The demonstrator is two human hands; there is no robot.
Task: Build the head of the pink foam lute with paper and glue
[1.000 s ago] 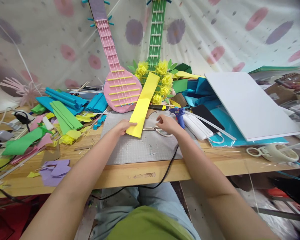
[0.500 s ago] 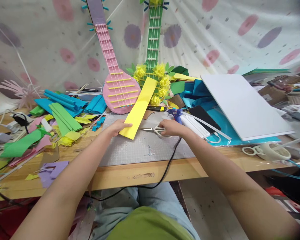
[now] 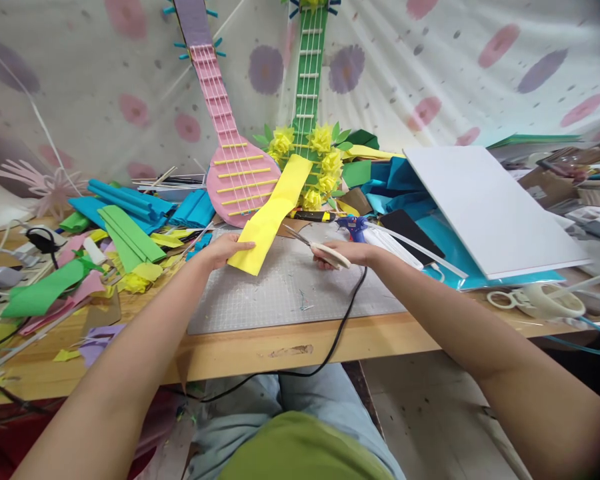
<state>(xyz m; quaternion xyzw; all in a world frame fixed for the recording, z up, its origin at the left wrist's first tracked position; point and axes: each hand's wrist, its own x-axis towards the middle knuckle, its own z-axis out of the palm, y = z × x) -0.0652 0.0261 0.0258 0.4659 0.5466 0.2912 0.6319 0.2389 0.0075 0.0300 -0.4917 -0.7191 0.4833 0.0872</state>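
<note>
My left hand (image 3: 226, 251) pinches the near end of a long yellow crepe paper strip (image 3: 275, 212), which slants away and bends slightly midway. In my right hand (image 3: 336, 255) is a pair of scissors (image 3: 331, 256) with pale handles, held above the grey cutting mat (image 3: 260, 300). The blades point left toward the strip but are apart from it. Behind the strip stand a pink paper-covered lute-shaped instrument (image 3: 240, 179) with yellow bars and a green one (image 3: 307, 100) trimmed with yellow paper flowers. The strip's far end covers part of the green one.
Green, blue and pink paper scraps (image 3: 130, 233) pile up at the left. To the right lie a blue glue gun (image 3: 354, 227), a yellow-black utility knife (image 3: 313, 216), a white board (image 3: 495, 213) and a tape roll (image 3: 555, 301). A black cable (image 3: 349, 317) hangs over the table's front edge.
My right hand has lifted the scissors off the mat and turned them, blades now angled up-left. My left hand has shifted slightly left and toward me with the strip, which now bends.
</note>
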